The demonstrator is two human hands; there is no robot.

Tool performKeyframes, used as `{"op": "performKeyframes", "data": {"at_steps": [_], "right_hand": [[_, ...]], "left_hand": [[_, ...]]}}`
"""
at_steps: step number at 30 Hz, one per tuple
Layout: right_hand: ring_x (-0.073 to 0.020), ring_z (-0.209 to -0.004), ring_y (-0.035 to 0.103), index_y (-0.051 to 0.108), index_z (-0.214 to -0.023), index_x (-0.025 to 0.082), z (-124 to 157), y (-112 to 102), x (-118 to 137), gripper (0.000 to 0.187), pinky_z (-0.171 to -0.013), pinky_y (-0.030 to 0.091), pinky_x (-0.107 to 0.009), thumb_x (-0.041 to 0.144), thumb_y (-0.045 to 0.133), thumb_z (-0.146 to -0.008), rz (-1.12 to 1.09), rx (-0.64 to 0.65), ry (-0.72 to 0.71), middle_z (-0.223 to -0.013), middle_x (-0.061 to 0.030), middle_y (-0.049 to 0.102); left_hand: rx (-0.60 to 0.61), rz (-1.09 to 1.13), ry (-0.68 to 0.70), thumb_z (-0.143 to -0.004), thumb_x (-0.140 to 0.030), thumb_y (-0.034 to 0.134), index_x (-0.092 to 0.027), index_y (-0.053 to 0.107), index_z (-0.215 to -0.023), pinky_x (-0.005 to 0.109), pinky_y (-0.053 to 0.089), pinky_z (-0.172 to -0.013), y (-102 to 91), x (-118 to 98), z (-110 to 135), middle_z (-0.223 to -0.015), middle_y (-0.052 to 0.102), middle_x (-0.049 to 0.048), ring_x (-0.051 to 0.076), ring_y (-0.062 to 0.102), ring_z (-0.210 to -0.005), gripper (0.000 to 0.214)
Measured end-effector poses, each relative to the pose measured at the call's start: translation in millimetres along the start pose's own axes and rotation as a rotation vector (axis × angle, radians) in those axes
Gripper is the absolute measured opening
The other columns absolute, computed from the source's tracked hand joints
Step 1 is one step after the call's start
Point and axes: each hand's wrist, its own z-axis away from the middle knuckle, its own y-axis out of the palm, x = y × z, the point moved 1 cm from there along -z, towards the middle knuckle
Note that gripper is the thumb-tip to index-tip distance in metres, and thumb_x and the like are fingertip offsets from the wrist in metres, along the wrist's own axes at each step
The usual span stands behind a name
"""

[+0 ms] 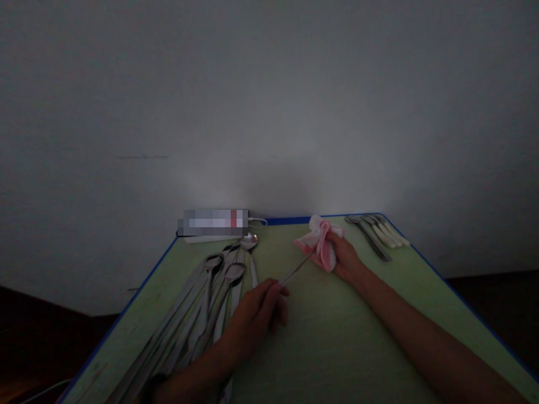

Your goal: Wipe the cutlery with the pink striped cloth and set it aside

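Note:
My left hand (257, 310) pinches the near end of a long thin metal utensil handle (295, 270) that runs up and right across the green table (337, 336). The far end of that utensil is wrapped in a pink and white cloth (320, 238), and my right hand (346, 257) is closed around the cloth. What kind of head the utensil has is hidden by the cloth.
Several long metal spoons (210, 297) lie fanned out on the left of the table, under my left forearm. Several shorter utensils with pale handles (379, 231) lie at the far right corner. A white power strip (213, 224) rests against the wall. The table has a blue edge.

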Motion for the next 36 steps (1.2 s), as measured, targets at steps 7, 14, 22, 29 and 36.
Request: {"op": "performKeyframes", "data": {"at_steps": [7,14,22,29,36], "right_hand": [[-0.0147,-0.064,0.063,0.058,-0.091,0.019,-3,-1,-2,0.026,-0.062,0.051,-0.028,0.032,0.065,-0.070,-0.010,0.062,-0.019,-0.072,0.0002,0.068],[-0.0127,-0.060,0.061,0.061,-0.088,0.019,-1,0,-4,0.028,-0.061,0.051,-0.026,0.040,0.064,-0.071,-0.004,-0.054,-0.063,-0.070,0.0008,0.067],[-0.0140,-0.066,0.062,0.061,-0.085,0.018,-8,-7,-5,0.024,-0.059,0.051,-0.026,0.037,0.065,-0.070,0.019,-0.042,-0.085,-0.077,-0.0010,0.068],[-0.0155,-0.067,0.063,0.061,-0.083,0.017,1,-2,-10,0.023,-0.063,0.051,-0.028,0.033,0.067,-0.069,0.072,-0.088,-0.090,-0.074,-0.0020,0.068],[-0.0174,-0.067,0.063,0.062,-0.077,0.015,15,9,-8,0.026,-0.063,0.050,-0.027,0.036,0.069,-0.064,0.243,0.001,-0.097,-0.066,-0.0015,0.067]], "left_hand": [[0.005,0.086,0.037,-0.089,-0.045,0.031,-0.015,0.053,-0.089,0.017,0.031,-0.041,-2.5,2,1,-0.052,0.048,-0.0047,0.007,0.040,-0.042,0.037],[0.206,0.113,0.144,-0.089,-0.042,0.036,-0.016,0.053,-0.097,0.018,0.035,-0.048,-5.4,-8,9,-0.063,0.051,-0.0020,0.008,0.045,-0.052,0.032],[0.236,0.018,0.150,-0.091,-0.035,0.034,-0.017,0.051,-0.099,0.018,0.037,-0.053,-3.3,-7,8,-0.066,0.052,-0.0027,0.008,0.047,-0.055,0.026],[0.251,-0.249,0.133,-0.091,-0.033,0.034,-0.016,0.056,-0.080,0.019,0.037,-0.057,0.7,-8,4,-0.066,0.056,-0.0017,0.010,0.053,-0.061,0.031],[0.253,-0.297,0.102,-0.091,-0.033,0.033,-0.016,0.055,-0.075,0.019,0.037,-0.057,2.2,-12,2,-0.065,0.056,-0.0024,0.009,0.052,-0.060,0.032]]}}
